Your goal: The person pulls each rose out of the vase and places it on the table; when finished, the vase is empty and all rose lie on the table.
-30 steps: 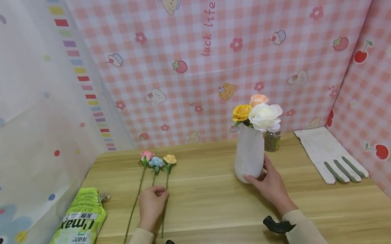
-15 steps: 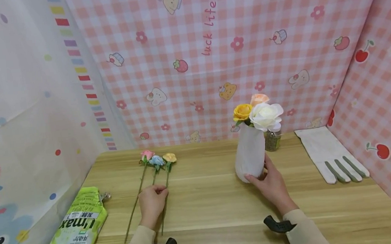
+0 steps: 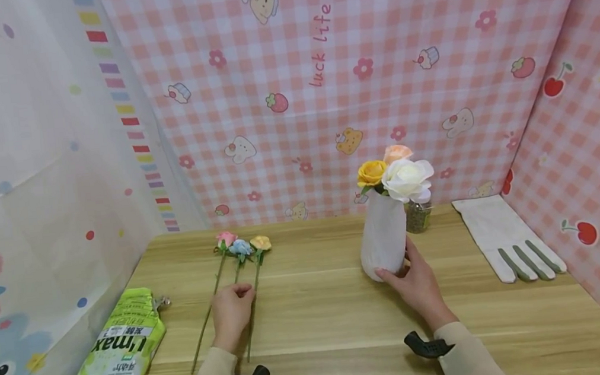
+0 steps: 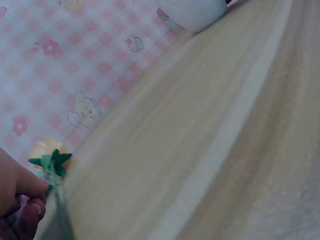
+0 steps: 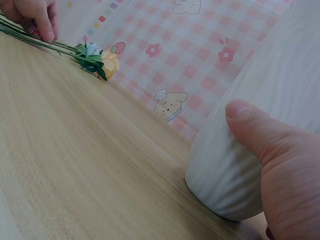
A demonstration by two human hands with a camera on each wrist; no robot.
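Note:
Three artificial roses lie side by side on the wooden table (image 3: 322, 322): a pink rose (image 3: 226, 239), a blue rose (image 3: 240, 248) and a pale yellow rose (image 3: 260, 243). My left hand (image 3: 232, 315) is over their stems, thumb and forefinger pinching at the blue rose's stem; the hand hides most of that stem. Just right of the fingertips runs the yellow rose's stem. My right hand (image 3: 420, 290) grips the lower part of a white ribbed vase (image 5: 225, 175), thumb across its front. Upright in the vase stand a yellow rose (image 3: 371, 173), a peach rose (image 3: 397, 153) and a white rose (image 3: 408, 179).
A green and white bag (image 3: 121, 343), closed with a clip, lies at the left. Behind the vase stands a small glass jar (image 3: 418, 216). White and grey gloves (image 3: 508, 238) lie at the right. Patterned cloth (image 3: 294, 122) hangs along the table's back and sides.
My left hand has shifted very slightly left, a little farther from the yellow rose's stem. The right hand and the vase stay where they were.

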